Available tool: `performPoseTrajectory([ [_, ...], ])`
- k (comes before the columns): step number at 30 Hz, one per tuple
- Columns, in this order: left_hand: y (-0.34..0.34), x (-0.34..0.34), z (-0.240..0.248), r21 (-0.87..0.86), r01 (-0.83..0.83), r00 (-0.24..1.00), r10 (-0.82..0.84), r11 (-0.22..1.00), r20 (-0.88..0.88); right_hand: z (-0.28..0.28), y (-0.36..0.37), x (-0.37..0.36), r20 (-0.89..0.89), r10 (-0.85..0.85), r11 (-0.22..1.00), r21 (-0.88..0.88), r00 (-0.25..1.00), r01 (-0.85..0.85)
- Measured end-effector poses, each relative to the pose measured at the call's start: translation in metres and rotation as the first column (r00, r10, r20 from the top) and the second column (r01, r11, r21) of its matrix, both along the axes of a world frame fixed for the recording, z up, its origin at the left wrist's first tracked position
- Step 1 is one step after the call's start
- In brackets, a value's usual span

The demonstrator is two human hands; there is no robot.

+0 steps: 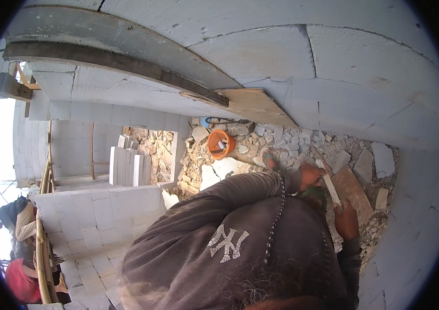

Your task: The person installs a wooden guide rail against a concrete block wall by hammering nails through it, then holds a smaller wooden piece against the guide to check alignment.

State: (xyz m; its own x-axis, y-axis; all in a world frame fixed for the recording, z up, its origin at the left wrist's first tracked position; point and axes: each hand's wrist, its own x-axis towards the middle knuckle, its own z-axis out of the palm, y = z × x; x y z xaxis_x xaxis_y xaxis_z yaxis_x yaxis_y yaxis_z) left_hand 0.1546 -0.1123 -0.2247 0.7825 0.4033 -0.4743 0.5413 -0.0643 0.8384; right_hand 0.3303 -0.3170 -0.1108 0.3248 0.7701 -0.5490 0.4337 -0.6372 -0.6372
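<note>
Over the rubble to the right of centre, both my hands grip a long, narrow pale strip, its material unclear. My left hand is closed near its upper end, with the dark sleeve reaching across from the left. Lower down, my right hand closes round the other end. Beneath and beside the strip lies a flat brown board, dusty and tilted among broken pieces. Something green shows partly below my left hand. A foot in a sandal stands just left of that hand.
An orange bucket with things inside stands on the rubble. Pale block walls rise around, with a long plank along one. Stacked white blocks lie beyond an opening. Two people are at the far left, by bamboo poles.
</note>
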Motion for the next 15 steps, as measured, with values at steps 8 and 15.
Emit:
performPoseTrajectory([
  [8, -0.012, 0.026, -0.002, -0.52, -0.465, 0.884, 0.346, 0.716, -0.313, 0.009, -0.005, -0.01, -0.011, -0.109, 0.994, 0.001, 0.994, 0.109],
  [15, 0.004, 0.025, 0.003, -0.77, -0.476, 0.856, 0.425, 0.426, -0.294, -0.004, -0.018, 0.005, -0.253, -0.14, 0.989, 0.01, 0.957, 0.148],
])
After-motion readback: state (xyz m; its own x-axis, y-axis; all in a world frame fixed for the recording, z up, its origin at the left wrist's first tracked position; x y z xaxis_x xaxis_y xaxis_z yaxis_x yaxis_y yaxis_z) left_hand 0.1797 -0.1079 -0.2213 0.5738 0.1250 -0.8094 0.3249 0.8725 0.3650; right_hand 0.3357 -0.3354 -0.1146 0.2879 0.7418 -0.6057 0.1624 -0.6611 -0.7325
